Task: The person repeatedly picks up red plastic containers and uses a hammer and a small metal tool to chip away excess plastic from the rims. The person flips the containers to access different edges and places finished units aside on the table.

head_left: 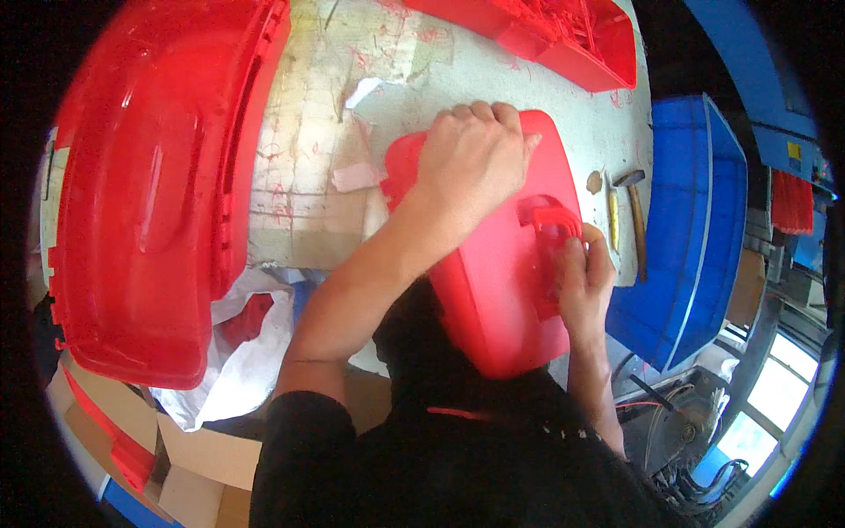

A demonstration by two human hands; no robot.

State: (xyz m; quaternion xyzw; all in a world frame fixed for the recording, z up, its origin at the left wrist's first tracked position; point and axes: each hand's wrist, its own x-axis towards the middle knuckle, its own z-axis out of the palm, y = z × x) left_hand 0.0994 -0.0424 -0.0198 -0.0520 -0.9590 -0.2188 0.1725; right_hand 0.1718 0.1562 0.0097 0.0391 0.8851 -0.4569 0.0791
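Observation:
A rounded red plastic panel [493, 290] leans against my body at the table's near edge, its far end over the tabletop. My left hand [471, 158] is closed over the far end of this panel, knuckles up, with the fingertips hidden. On the panel's right half is a recess, and a red plastic handle [554, 217] sits at it. My right hand [587, 271] pinches the near right side of this handle between thumb and fingers. Whether the handle is seated in the panel cannot be made out.
A large red plastic shell [145, 202] fills the left side. A red bin [607, 66] with red parts stands at the back. On the right are a hammer [637, 220], a yellow stick-like tool [613, 220] and a blue crate [660, 238]. A white bag [242, 378] and cardboard box [211, 453] sit lower left.

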